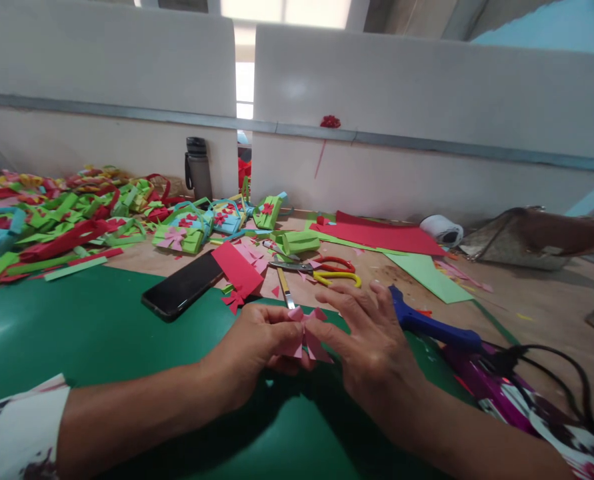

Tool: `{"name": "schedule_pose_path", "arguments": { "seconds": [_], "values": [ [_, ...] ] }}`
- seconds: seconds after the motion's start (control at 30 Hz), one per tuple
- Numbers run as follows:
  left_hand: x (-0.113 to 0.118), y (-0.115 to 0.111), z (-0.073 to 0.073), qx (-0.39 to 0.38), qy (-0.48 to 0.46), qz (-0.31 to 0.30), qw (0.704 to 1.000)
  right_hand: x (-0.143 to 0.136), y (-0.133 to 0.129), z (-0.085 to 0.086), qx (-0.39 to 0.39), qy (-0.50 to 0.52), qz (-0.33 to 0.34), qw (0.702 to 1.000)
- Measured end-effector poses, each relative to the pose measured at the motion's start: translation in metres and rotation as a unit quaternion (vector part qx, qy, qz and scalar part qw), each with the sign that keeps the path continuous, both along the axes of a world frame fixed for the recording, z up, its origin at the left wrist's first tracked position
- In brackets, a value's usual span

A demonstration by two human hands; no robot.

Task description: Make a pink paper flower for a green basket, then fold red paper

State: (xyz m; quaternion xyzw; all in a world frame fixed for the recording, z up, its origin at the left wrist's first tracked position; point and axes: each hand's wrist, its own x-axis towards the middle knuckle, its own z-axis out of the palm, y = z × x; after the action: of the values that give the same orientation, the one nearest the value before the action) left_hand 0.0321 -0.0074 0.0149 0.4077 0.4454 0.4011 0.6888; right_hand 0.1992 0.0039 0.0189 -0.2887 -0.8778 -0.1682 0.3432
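A small pink paper bow (317, 345) is pinched between the thumb and fingers of my left hand (249, 343), above the green mat. My right hand (377, 353) touches the bow's right side with one fingertip; its other fingers are stretched out and apart. Just beyond the bow lies a yellow-handled craft knife (283, 285), its metal end partly hidden behind the bow. Scissors (334, 267) with red and yellow handles rest behind my right fingers. A blue glue gun (434, 323) lies right of that hand. Near my left hand is a red paper bow (233, 300).
A black phone (184, 287) lies on the mat's (101, 320) far edge. Small paper bags (181, 233) and heaped paper pieces (77, 220) fill the back left. Red sheets (377, 233), a white roll (441, 230), a handbag (517, 240) and black cables (577, 367) are at right. A bottle (197, 170) stands behind.
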Motion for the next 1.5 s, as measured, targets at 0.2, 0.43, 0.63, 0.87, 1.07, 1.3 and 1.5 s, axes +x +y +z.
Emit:
{"name": "schedule_pose_path", "arguments": {
  "seconds": [0.2,0.43,0.63,0.87,1.07,1.3,1.5],
  "values": [
    [0.001,0.001,0.0,0.002,0.009,0.001,1.0,0.004,0.006,0.009,-0.113,0.071,0.021,0.991],
    [0.004,-0.001,0.001,0.011,0.035,0.012,0.999,0.0,0.006,0.015,-0.304,0.09,-0.01,0.948],
    [0.008,-0.003,0.007,0.032,0.069,0.024,0.997,-0.004,0.006,0.014,-0.334,0.094,-0.022,0.938],
    [0.006,-0.003,0.002,0.019,0.056,0.01,0.998,-0.002,0.008,0.016,-0.384,0.087,-0.031,0.919],
    [0.004,-0.001,-0.006,0.014,0.046,-0.021,0.999,0.0,0.008,0.017,-0.405,0.074,-0.04,0.911],
    [0.004,-0.001,-0.005,0.004,0.054,-0.016,0.998,-0.001,0.008,0.013,-0.397,0.058,-0.032,0.915],
    [0.005,-0.002,-0.006,0.009,0.058,-0.007,0.998,-0.004,0.007,0.014,-0.382,0.05,-0.032,0.922]
  ]
}}
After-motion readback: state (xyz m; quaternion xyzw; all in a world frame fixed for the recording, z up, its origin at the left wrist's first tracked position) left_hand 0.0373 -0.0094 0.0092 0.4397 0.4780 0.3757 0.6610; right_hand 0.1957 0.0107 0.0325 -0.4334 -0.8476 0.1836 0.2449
